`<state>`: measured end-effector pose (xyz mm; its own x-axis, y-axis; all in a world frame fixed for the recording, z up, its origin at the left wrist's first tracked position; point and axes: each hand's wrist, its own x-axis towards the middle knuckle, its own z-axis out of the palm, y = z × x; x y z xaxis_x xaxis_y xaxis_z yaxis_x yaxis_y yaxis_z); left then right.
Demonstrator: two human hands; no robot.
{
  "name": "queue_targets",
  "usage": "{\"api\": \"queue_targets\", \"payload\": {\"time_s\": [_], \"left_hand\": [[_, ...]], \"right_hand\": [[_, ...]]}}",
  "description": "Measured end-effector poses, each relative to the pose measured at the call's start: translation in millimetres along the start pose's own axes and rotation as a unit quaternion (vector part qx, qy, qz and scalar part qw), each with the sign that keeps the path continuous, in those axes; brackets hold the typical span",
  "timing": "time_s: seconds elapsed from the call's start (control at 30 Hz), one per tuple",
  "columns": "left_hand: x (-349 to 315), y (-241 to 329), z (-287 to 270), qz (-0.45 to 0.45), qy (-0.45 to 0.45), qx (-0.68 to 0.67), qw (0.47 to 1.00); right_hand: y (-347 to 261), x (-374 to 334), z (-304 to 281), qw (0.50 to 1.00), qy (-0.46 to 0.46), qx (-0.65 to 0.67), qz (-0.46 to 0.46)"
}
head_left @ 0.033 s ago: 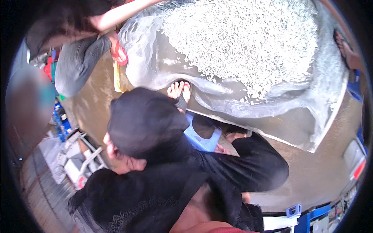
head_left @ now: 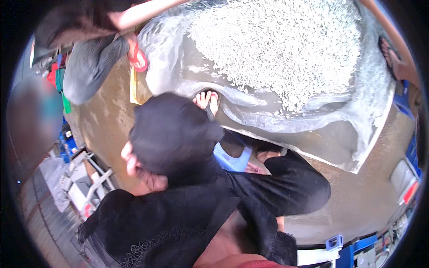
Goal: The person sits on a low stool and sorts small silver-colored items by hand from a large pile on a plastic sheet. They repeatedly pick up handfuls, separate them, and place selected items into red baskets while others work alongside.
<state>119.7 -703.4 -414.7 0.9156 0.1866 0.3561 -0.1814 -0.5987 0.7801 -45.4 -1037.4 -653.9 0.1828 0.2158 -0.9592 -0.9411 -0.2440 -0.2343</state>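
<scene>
Beside my raised, black-covered left knee [head_left: 176, 134] rests my left hand [head_left: 145, 174]. Its fingers are bent and apart, with no object visible in them. My right hand cannot be made out clearly; a sliver of skin [head_left: 280, 222] shows under my bent right knee [head_left: 308, 187], and I cannot tell if it is hand or wrist. In front of me lies a broad heap of small, slim white pieces [head_left: 277, 53], their kind too small to tell, on a wet clear plastic sheet [head_left: 308, 123]. My bare left foot [head_left: 206, 100] is at the sheet's near edge.
A blue plastic stool [head_left: 232, 157] stands between my knees. At far left another person squats in grey trousers [head_left: 91, 69] and a red flip-flop [head_left: 137, 58], one arm over the sheet. Another person's foot [head_left: 390, 58] borders its right side. Wet brown floor [head_left: 107, 120] surrounds it.
The view has shifted a little. My left knee and left hand appear slightly further right. The heap and sheet look the same, and nothing has visibly been taken up or let go.
</scene>
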Motion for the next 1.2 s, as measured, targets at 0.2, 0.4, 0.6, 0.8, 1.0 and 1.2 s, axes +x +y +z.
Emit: {"api": "queue_targets", "payload": {"time_s": [0.2, 0.4, 0.6, 0.8, 1.0, 1.2], "left_hand": [[48, -41, -20, -0.209, 0.079, -0.041, 0.974], [30, -164, -9, -0.426, -0.299, -0.062, 0.852], [-1, -191, -5, -0.476, -0.353, -0.15, 0.791], [35, -214, 24, -0.498, -0.368, -0.297, 0.727], [109, -246, 49, -0.483, -0.307, -0.521, 0.634], [161, -207, 49, -0.451, -0.197, -0.475, 0.73]], "right_hand": [[46, -39, -105, 0.965, 0.244, 0.079, -0.056], [15, -178, -265, 0.866, 0.485, -0.027, -0.119], [-214, -205, -167, 0.896, 0.366, 0.016, -0.25], [-208, 25, -87, 0.902, 0.357, 0.144, -0.193], [-249, 67, -78, 0.816, 0.294, 0.356, -0.349], [-295, -54, -118, 0.793, 0.303, 0.294, -0.439]]}}
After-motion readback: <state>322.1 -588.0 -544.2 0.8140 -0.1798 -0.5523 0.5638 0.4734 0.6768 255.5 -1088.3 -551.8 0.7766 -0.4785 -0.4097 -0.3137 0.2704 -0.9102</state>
